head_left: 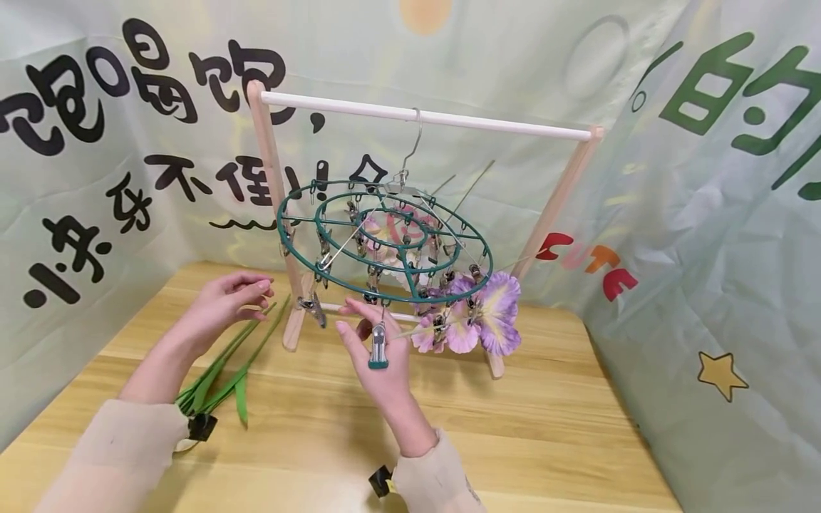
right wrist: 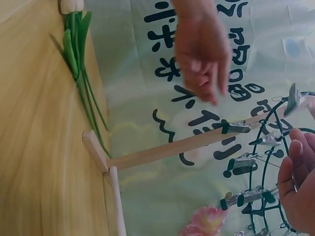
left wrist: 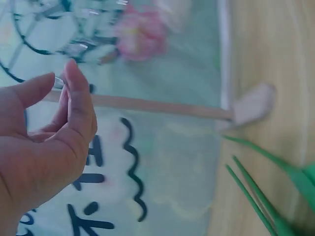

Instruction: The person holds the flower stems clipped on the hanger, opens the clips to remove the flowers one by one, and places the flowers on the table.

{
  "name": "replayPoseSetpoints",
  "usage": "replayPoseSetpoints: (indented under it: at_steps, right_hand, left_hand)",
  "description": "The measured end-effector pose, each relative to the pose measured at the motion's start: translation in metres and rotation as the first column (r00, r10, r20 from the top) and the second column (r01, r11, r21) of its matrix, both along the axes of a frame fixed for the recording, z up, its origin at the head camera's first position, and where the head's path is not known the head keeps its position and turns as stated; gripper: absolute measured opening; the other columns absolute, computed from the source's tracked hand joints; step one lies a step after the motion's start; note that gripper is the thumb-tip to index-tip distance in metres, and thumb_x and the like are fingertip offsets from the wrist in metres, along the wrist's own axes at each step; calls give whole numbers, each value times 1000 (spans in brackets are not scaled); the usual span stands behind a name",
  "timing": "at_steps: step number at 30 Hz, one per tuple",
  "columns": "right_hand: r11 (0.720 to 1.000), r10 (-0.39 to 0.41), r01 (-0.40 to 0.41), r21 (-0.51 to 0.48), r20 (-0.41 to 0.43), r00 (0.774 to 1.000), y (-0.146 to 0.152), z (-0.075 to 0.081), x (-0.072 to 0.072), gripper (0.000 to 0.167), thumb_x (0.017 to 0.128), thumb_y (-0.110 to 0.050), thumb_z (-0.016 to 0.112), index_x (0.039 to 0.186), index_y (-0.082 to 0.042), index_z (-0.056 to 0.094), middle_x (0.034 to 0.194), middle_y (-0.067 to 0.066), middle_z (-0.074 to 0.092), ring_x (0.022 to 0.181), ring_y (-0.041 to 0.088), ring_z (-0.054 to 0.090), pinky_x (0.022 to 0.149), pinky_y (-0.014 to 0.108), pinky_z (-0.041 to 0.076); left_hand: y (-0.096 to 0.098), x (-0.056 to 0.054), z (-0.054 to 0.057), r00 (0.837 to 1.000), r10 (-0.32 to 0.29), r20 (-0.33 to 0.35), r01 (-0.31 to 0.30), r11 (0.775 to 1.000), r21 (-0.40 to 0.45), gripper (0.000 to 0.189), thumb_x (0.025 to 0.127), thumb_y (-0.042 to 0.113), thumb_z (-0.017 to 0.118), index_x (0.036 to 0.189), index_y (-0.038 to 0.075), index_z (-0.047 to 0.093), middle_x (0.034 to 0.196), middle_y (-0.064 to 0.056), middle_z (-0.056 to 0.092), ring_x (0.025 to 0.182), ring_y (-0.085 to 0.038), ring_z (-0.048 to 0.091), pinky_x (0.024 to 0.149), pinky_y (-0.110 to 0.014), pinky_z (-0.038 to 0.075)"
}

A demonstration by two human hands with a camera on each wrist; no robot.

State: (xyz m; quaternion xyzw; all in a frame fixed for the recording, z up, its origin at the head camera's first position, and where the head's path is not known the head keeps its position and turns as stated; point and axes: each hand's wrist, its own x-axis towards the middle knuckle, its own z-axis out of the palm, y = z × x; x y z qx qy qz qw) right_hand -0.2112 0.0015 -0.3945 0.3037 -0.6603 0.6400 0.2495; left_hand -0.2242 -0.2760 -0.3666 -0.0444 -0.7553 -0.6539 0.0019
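Note:
A round green clip hanger [head_left: 413, 299] with several metal clips hangs by its hook from a rack's white bar [head_left: 500, 125]. Under its front edge, my right hand [head_left: 391, 363] is raised, thumb and fingers apart, behind a dangling clip [head_left: 378, 347]; I see nothing gripped. My left hand [head_left: 227, 303], left of the hanger, has loosely bent fingers and holds nothing visible. Another clip [head_left: 312, 310] hangs between the hands. Purple artificial flowers [head_left: 500, 313] hang among the clips at the right. A pink flower [left wrist: 141, 37] shows behind the ring in the left wrist view.
Green-stemmed tulips [head_left: 221, 370] lie on the wooden table [head_left: 545, 427] beneath my left forearm; one pale bloom [right wrist: 73, 6] shows in the right wrist view. The rack's wooden legs [head_left: 558, 199] flank the hanger. Printed cloth [head_left: 641, 214] encloses the back and sides.

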Motion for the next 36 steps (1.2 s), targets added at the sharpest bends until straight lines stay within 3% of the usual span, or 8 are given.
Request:
replayPoseSetpoints:
  at_steps: [4, 7, 11, 15, 23, 27, 31, 36]
  right_hand:
    - [998, -15, 15, 54, 6, 1000, 6, -5, 3, 30, 93, -8, 78, 121, -2, 73, 108, 8, 77, 74, 13, 59, 66, 27, 52]
    - [994, -18, 19, 112, -14, 1000, 13, -9, 5, 14, 93, -7, 77, 107, -4, 75, 106, 5, 78, 80, 14, 66, 83, 38, 54]
    - [974, -23, 24, 227, -4, 1000, 24, -14, 8, 8, 93, -9, 77, 101, -9, 77, 98, 1, 78, 82, 14, 66, 86, 40, 52]
    - [940, -40, 25, 341, 37, 998, 38, -16, 10, 9, 93, -12, 78, 101, -10, 79, 87, -2, 74, 73, 15, 56, 70, 27, 45]
    - [915, 32, -27, 402, -7, 999, 71, -21, 11, 18, 92, -7, 77, 110, -8, 78, 97, -1, 77, 76, 7, 59, 68, 29, 56]
    - [924, 37, -10, 382, -63, 997, 91, -24, 11, 20, 92, -3, 77, 111, -6, 77, 98, 2, 77, 77, 8, 63, 71, 28, 57]
    - [940, 11, 43, 340, -154, 988, 113, -24, 10, 23, 88, 2, 78, 110, -3, 76, 96, 8, 77, 76, 14, 64, 69, 29, 57]
    - [959, -53, 109, 260, -213, 976, 142, -21, 4, 23, 84, 10, 77, 104, 0, 76, 95, 13, 76, 75, 16, 65, 71, 22, 56]
  left_hand:
    - [9, 19, 9, 995, 36, -91, -21, 986, 164, 26, 107, 22, 61, 127, 5, 57, 106, 0, 67, 92, -11, 64, 80, -27, 61]
    - [22, 34, 17, 981, 83, -175, -30, 958, 285, 22, 107, 17, 61, 126, 7, 59, 104, -1, 68, 90, -11, 65, 76, -25, 61]
    - [47, 53, 30, 943, 177, -281, -46, 908, 416, 20, 107, 11, 59, 125, 3, 60, 98, -4, 68, 82, -13, 64, 69, -23, 60]
    - [79, 70, 42, 900, 248, -359, -48, 874, 484, 19, 107, 4, 56, 124, -2, 61, 94, -8, 67, 77, -16, 64, 66, -25, 59]
    - [137, 88, 44, 823, 266, -501, -16, 894, 448, 23, 106, -4, 50, 128, -9, 57, 95, -9, 66, 79, -17, 64, 68, -24, 59]
    - [164, 89, 36, 737, 287, -612, 12, 900, 436, 25, 103, -10, 49, 128, -13, 55, 98, -7, 66, 85, -16, 63, 71, -23, 58]
    - [191, 85, 27, 618, 310, -723, 58, 898, 435, 28, 99, -15, 51, 127, -16, 53, 102, -5, 66, 88, -14, 63, 74, -21, 57]
    - [220, 80, 15, 399, 343, -851, 123, 899, 420, 28, 100, -9, 58, 124, -21, 52, 101, -12, 65, 88, -16, 63, 78, -20, 56]
